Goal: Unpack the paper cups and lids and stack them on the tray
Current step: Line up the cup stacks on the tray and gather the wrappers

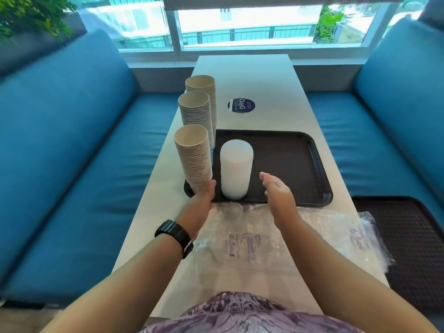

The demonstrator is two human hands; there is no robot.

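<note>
On the dark tray (300,164), 3 stacks of paper cups (195,162) stood along its left edge beside a white stack of lids (236,171), which the left hand (204,197) and right hand (278,193) flanked, fingers straight, holding nothing.
</note>
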